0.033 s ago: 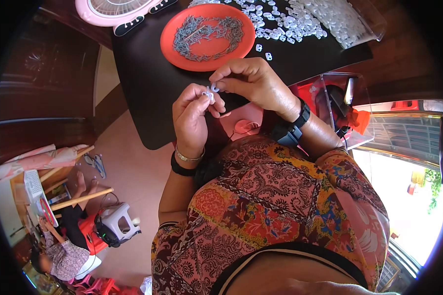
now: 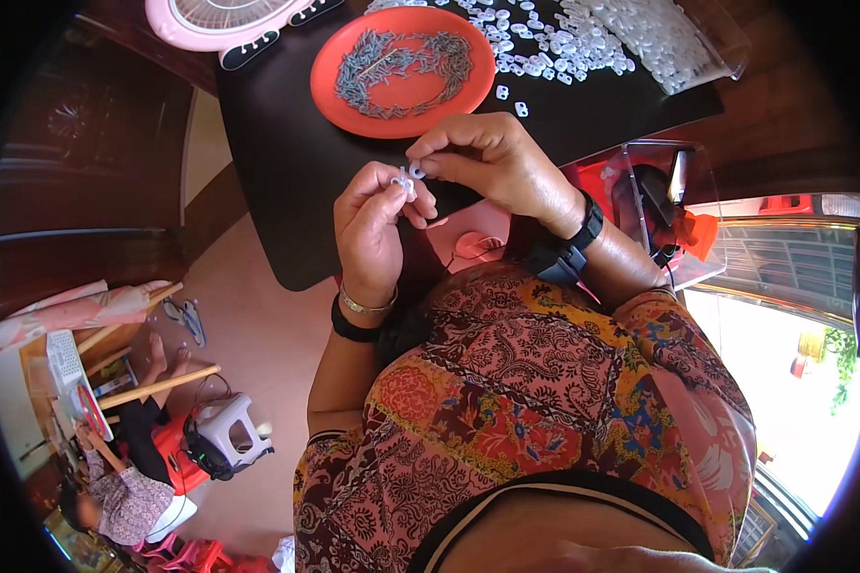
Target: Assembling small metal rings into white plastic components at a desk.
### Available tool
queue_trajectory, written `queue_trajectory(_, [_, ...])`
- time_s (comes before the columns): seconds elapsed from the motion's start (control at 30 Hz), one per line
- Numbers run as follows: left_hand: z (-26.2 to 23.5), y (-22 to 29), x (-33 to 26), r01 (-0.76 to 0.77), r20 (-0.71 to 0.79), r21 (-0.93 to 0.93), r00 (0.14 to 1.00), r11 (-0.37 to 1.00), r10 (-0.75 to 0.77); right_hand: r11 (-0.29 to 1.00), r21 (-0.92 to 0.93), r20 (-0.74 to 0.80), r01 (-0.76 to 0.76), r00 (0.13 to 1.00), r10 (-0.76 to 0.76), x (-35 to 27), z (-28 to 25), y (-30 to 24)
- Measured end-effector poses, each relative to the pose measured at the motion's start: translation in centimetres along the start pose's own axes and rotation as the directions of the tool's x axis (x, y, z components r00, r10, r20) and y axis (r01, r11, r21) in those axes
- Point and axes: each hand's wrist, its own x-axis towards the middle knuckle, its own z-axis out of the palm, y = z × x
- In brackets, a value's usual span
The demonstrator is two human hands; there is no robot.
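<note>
In front of my chest, over the near edge of a black table [image 2: 282, 191], my two hands nearly meet. My left hand [image 2: 368, 234] is closed, its thumb and fingers pinching a small white plastic piece [image 2: 408, 185]. Between thumb and forefinger, my right hand [image 2: 506, 167] pinches another small pale plastic piece [image 2: 418, 170] right beside it; whether the two touch is too small to tell. Just beyond my hands sits a red-orange plate [image 2: 325, 91] of thin grey screw-like pins [image 2: 358, 81]. Many loose white plastic pieces [image 2: 564, 53] with holes lie to its right.
A clear bin [image 2: 731, 57] of white pieces stands at the far right, a pink fan [image 2: 225, 33] at the far left. A clear container [image 2: 640, 181] with dark items is by my right forearm. At lower left, another person [image 2: 134, 497] sits near a red stool [image 2: 175, 458].
</note>
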Motion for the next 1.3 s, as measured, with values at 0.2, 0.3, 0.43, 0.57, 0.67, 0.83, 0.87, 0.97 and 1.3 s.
queue_trajectory(0.2, [-0.4,0.0,0.1,0.011,0.0,-0.038,1.0,0.999,-0.011,0.968,-0.229,0.006,0.105,0.994,-0.107,-0.4,0.2,-0.3])
queue_trajectory(0.3, [-0.4,0.0,0.1,0.016,0.005,-0.052,1.0,0.999,-0.016,0.908,-0.332,0.002,0.256,0.963,-0.271,-0.2,0.3,0.2])
queue_trajectory(0.43, [-0.1,0.1,0.1,0.017,0.001,-0.051,1.0,0.999,-0.017,0.918,-0.346,0.011,0.195,0.979,-0.204,-0.5,0.4,0.5])
queue_trajectory(0.57, [0.2,0.1,0.2,0.025,-0.006,0.001,1.0,1.0,-0.025,0.993,0.096,-0.095,-0.076,0.992,0.085,-0.4,0.5,0.2])
queue_trajectory(0.67, [0.4,0.2,0.2,0.051,-0.026,0.103,0.998,0.993,-0.048,0.952,0.257,-0.066,-0.166,0.98,0.188,-0.1,0.0,-0.4])
queue_trajectory(0.83, [0.7,0.1,0.3,0.1,-0.023,0.195,0.995,0.976,-0.098,0.931,0.312,-0.032,-0.189,0.977,0.209,-0.4,-0.3,-0.4])
queue_trajectory(0.87, [0.7,0.1,0.2,0.1,-0.023,0.195,0.995,0.976,-0.098,0.933,0.309,-0.03,-0.182,0.979,0.201,-0.5,-0.3,-0.4])
queue_trajectory(0.97, [0.7,0.0,0.3,0.104,-0.043,0.219,0.994,0.97,-0.097,0.938,0.298,-0.03,-0.174,0.981,0.192,-0.6,-0.4,-0.7])
queue_trajectory(1.3, [1.0,-0.2,0.3,0.097,-0.075,0.21,0.994,0.973,-0.083,0.972,0.208,-0.074,-0.108,0.989,0.126,-0.8,-0.3,-1.1])
